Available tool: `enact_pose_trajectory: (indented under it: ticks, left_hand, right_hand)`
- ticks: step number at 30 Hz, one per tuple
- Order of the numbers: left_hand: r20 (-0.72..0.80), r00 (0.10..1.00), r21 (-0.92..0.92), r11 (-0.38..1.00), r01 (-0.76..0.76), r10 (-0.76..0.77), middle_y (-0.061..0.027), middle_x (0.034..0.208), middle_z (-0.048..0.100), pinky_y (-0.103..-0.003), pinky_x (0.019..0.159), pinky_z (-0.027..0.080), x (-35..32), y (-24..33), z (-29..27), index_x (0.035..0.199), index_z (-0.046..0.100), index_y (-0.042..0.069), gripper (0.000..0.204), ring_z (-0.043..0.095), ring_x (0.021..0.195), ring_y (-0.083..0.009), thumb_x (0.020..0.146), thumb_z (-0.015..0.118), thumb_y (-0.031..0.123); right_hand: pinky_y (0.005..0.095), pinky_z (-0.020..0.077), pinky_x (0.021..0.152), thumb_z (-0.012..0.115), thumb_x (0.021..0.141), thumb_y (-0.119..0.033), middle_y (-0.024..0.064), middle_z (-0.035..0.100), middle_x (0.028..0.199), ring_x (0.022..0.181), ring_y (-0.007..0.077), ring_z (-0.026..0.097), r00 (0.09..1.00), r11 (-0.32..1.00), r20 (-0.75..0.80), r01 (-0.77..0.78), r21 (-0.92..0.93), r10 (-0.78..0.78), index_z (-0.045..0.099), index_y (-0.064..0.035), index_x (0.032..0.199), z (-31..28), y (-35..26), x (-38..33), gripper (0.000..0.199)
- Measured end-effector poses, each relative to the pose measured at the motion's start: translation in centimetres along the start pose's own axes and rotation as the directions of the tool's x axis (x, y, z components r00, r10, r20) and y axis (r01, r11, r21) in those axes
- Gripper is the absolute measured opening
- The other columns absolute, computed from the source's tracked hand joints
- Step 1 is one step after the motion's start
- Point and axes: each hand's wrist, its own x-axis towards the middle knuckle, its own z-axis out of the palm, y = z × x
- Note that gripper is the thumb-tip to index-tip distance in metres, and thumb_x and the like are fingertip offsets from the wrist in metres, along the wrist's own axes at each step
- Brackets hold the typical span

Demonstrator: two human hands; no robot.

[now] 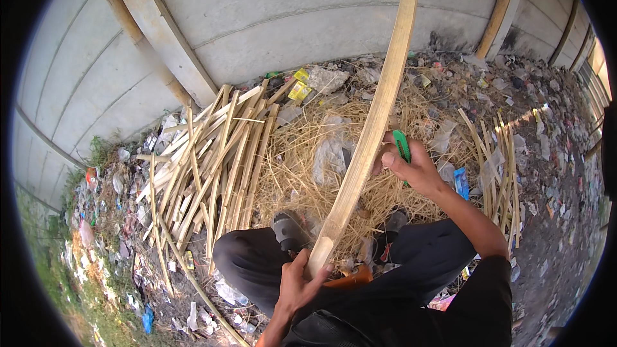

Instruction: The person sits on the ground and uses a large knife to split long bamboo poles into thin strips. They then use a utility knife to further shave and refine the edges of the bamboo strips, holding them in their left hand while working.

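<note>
A long split bamboo strip [367, 148] slants up from my lap toward the wall, its pale inner face turned to me. My left hand [297, 288] is closed round its lower end, just above my legs. Farther up, on the strip's right side, my right hand [416, 168] grips a green utility knife [402, 146]. The fingers of that hand reach behind the strip, so the knife's blade is mostly hidden. Whether the blade touches the bamboo I cannot tell. Thin bamboo shavings [289, 173] lie in a heap under both hands.
A pile of split bamboo strips [222, 160] lies to the left, and a smaller bundle of thin strips [504, 180] to the right. Ahead stands a grey panel wall [308, 13] with posts. Scattered litter [559, 173] covers the ground. My shoes [289, 230] rest among the shavings.
</note>
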Motion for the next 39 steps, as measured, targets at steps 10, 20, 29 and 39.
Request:
enact_pose_trajectory:
  ticks: [10, 20, 29, 39]
  left_hand:
    - [-0.042, 0.987, 0.032, 0.988, -0.151, 0.153, -0.0133, 0.082, 0.071, -0.034, 0.067, 0.053, 3.0, 3.6, 0.0, 0.115, 0.065, -0.003, 0.043, 0.069, 0.072, -0.0167, 0.091, 0.085, 0.027]
    - [-0.027, 0.999, 0.023, 0.999, -0.024, 0.024, -0.0158, 0.074, 0.073, -0.038, 0.06, 0.054, 4.5, 5.1, 0.8, 0.114, 0.063, -0.005, 0.043, 0.073, 0.066, -0.024, 0.096, 0.082, 0.029]
    - [-0.127, 0.985, 0.037, 0.993, -0.113, 0.117, -0.0134, 0.066, 0.067, -0.039, 0.052, 0.047, 5.2, 5.6, -0.1, 0.102, 0.057, -0.004, 0.045, 0.064, 0.054, -0.0201, 0.095, 0.084, 0.031]
    - [-0.107, 0.989, -0.001, 0.994, -0.107, 0.106, -0.0138, 0.069, 0.068, -0.038, 0.054, 0.049, 4.7, 6.3, -0.1, 0.113, 0.058, -0.005, 0.046, 0.066, 0.056, -0.0228, 0.096, 0.083, 0.03]
  right_hand:
    - [0.0305, 0.0526, 0.079, 0.08, 0.098, -0.028, 0.0063, 0.075, 0.101, 0.088, 0.0098, 0.067, 0.994, 0.992, -0.058, -0.097, -0.077, 0.093, 0.068, 0.0027, 0.114, 1.0, -0.3, 0.0, 0.036]
    - [0.0286, 0.0533, 0.073, 0.071, 0.104, -0.033, 0.0109, 0.074, 0.099, 0.079, 0.0148, 0.069, 0.997, 0.99, -0.073, 0.003, -0.143, -0.014, 0.067, -0.0012, 0.115, -0.2, 0.2, -1.0, 0.034]
    - [0.0339, 0.0572, 0.051, 0.071, 0.101, -0.041, 0.0035, 0.076, 0.091, 0.062, 0.0198, 0.072, 0.777, 0.452, 0.394, 0.614, -0.647, -0.491, 0.071, -0.0114, 0.112, 3.7, 1.6, -3.5, 0.031]
    - [0.0325, 0.0546, 0.047, 0.073, 0.1, -0.043, 0.0031, 0.076, 0.087, 0.057, 0.0201, 0.071, 0.794, 0.501, 0.32, 0.584, -0.639, -0.517, 0.073, -0.0117, 0.108, 4.9, 1.3, -3.3, 0.032]
